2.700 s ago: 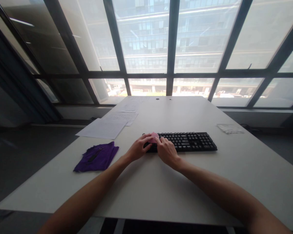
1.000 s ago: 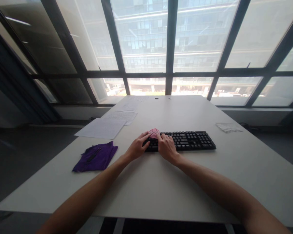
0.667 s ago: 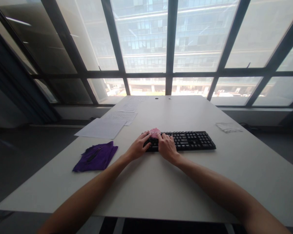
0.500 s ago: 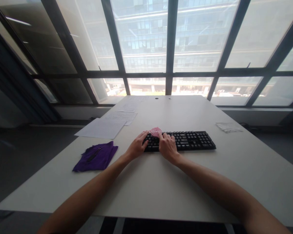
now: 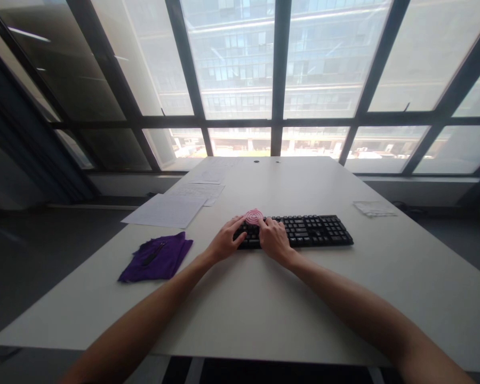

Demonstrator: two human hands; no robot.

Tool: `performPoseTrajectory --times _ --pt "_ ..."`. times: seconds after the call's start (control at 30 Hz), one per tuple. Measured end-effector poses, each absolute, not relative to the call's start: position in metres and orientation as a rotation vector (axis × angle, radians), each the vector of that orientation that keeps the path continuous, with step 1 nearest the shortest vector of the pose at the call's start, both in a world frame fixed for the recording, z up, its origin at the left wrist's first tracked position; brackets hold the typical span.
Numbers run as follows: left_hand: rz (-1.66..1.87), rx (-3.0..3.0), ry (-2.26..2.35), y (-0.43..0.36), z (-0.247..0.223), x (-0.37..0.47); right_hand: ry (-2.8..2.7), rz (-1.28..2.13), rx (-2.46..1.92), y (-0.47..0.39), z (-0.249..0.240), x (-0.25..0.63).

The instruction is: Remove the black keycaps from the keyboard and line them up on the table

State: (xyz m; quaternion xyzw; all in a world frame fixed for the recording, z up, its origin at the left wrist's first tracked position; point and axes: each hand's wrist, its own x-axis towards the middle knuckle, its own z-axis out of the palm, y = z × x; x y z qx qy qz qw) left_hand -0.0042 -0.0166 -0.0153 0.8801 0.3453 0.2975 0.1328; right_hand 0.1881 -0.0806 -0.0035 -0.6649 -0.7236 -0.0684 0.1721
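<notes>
My left hand (image 5: 224, 240) has its thumb spread from the other fingers, leaving a gap over the keys, and the fingertips reach the left edge of a round pink disc with concentric rings (image 5: 254, 215). My right hand (image 5: 274, 240) has its forefinger at the disc's near right edge and its other fingers curled; I can't tell whether they grip it. So the disc sits between my two sets of fingertips, slightly to their far side. Being round, it has no long axis; its ringed face points up and towards me. It lies over the left part of a long black keyboard (image 5: 318, 230), by the far edge, pressed to the keys or just above them, I can't say. The keyboard's long axis runs left to right, number pad at the right. On the white tabletop (image 5: 240, 309), a folded purple cloth (image 5: 176, 256) lies left, white printed papers (image 5: 164, 210) farther left.
</notes>
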Motion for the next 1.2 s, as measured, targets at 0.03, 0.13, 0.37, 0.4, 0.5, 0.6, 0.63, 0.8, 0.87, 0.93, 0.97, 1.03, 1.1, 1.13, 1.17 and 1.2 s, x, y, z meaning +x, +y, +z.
performPoseTrajectory --times 0.03,0.13,0.37,0.4,0.5,0.6,0.63,0.8,0.87,0.93,0.97,1.03,1.1,1.13,1.17,1.2 --pt "0.866 2.553 1.001 -0.017 -0.015 -0.004 -2.053 -0.188 -1.884 -0.08 -0.003 0.188" --pt "0.874 2.551 0.998 -0.016 -0.016 -0.004 -2.05 -0.175 -1.875 -0.079 -0.003 0.189" --pt "0.843 2.551 1.013 -0.016 -0.017 -0.004 -2.073 -0.168 -1.862 -0.077 -0.004 0.192" --pt "0.839 2.554 1.014 -0.016 -0.017 -0.004 -2.078 -0.171 -1.865 -0.076 -0.004 0.193" --pt "0.826 2.559 1.019 -0.016 -0.017 -0.004 -2.088 -0.181 -1.866 -0.076 -0.004 0.193" --pt "0.813 2.573 1.021 -0.016 -0.017 -0.003 -2.096 -0.181 -1.865 -0.077 -0.002 0.192" --pt "0.806 2.579 1.021 -0.016 -0.017 -0.003 -2.099 -0.176 -1.868 -0.078 -0.002 0.191" --pt "0.725 2.603 1.059 -0.014 -0.017 -0.005 -2.107 -0.161 -1.874 -0.078 -0.001 0.19" --pt "0.7 2.605 1.071 -0.013 -0.016 -0.005 -2.104 -0.16 -1.863 -0.078 -0.001 0.19" --pt "0.7 2.604 1.067 -0.013 -0.016 -0.005 -2.101 -0.155 -1.859 -0.079 -0.002 0.19" --pt "0.706 2.603 1.063 -0.014 -0.016 -0.005 -2.1 -0.15 -1.862 -0.079 -0.001 0.19" --pt "0.721 2.599 1.051 -0.014 -0.016 -0.005 -2.093 -0.142 -1.871 -0.081 0.0 0.19" --pt "0.74 2.596 1.035 -0.015 -0.016 -0.005 -2.085 -0.142 -1.876 -0.083 0.001 0.19" --pt "0.748 2.595 1.022 -0.016 -0.016 -0.005 -2.081 -0.147 -1.877 -0.084 0.002 0.189" --pt "0.756 2.595 1.008 -0.016 -0.016 -0.005 -2.079 -0.153 -1.88 -0.086 0.003 0.189" --pt "0.76 2.595 0.995 -0.017 -0.016 -0.004 -2.079 -0.157 -1.884 -0.086 0.004 0.189"
